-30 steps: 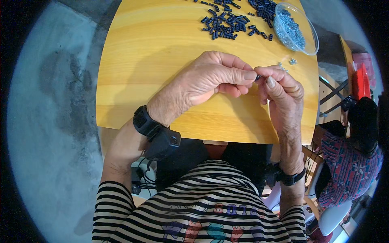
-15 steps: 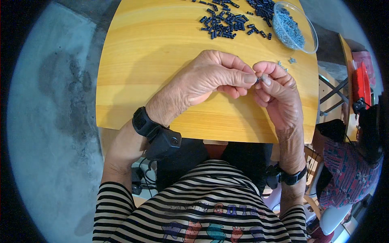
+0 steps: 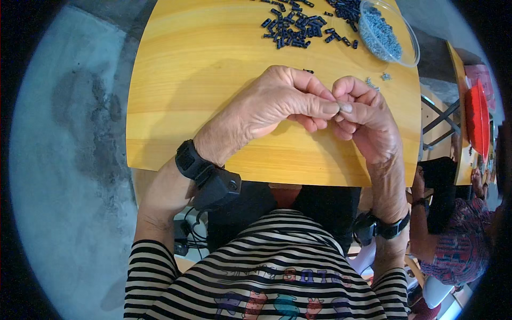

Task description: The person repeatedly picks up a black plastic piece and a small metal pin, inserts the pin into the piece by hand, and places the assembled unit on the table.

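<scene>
Over the right half of the yellow table [image 3: 181,101], my left hand [image 3: 290,98] and my right hand [image 3: 368,114] meet fingertip to fingertip. Both are closed in a pinch, thumbs touching. Whatever they grip is almost wholly covered by the thumbs; a small dark piece showed there a moment ago. Just behind my left fingers lies one small black plastic piece [image 3: 308,71]. A few loose silvery screws [image 3: 372,84] lie beyond my right hand. Farther off spreads a heap of black plastic pieces [image 3: 293,32], each short and with holes.
A clear plastic bowl [image 3: 415,53] of small silvery screws [image 3: 380,37] stands at the table's far right edge. A second black heap [image 3: 346,9] is beside it. To the right, another person's arm [image 3: 421,224] shows near a side table with a red basin [image 3: 478,120].
The dark piece between my fingertips has become covered by my thumbs. A black piece now shows behind my left hand. At the right, the other person has shifted, and the red basin shows more fully.
</scene>
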The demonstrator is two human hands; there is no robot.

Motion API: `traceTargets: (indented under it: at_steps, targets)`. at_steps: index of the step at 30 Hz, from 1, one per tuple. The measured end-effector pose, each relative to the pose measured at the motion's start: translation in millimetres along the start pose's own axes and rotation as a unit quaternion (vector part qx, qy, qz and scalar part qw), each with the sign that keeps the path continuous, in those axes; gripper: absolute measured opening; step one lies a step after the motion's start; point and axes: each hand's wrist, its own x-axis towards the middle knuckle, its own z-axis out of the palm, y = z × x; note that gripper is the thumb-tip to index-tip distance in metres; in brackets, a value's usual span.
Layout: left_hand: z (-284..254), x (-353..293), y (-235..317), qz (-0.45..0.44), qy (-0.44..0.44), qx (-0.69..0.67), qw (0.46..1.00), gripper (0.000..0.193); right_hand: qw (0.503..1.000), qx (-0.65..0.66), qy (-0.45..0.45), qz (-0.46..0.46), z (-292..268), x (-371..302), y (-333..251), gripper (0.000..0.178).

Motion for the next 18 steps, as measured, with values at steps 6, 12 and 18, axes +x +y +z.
traceTargets:
  at_steps: [6,12,18]
  targets:
    - [-1.5,0.1,0.0,0.002,0.013,-0.041,0.999,0.020,0.998,0.062,-0.012,0.022,-4.9,4.2,3.9,0.019]
    - [-2.4,0.4,3.1,0.002,-0.003,-0.049,0.999,0.023,0.995,0.100,-0.021,0.004,-5.6,1.3,8.1,0.021]
    - [-1.1,-1.9,3.8,0.010,0.007,-0.033,0.999,0.020,0.997,0.071,-0.014,0.001,-4.3,-0.6,6.8,0.022]
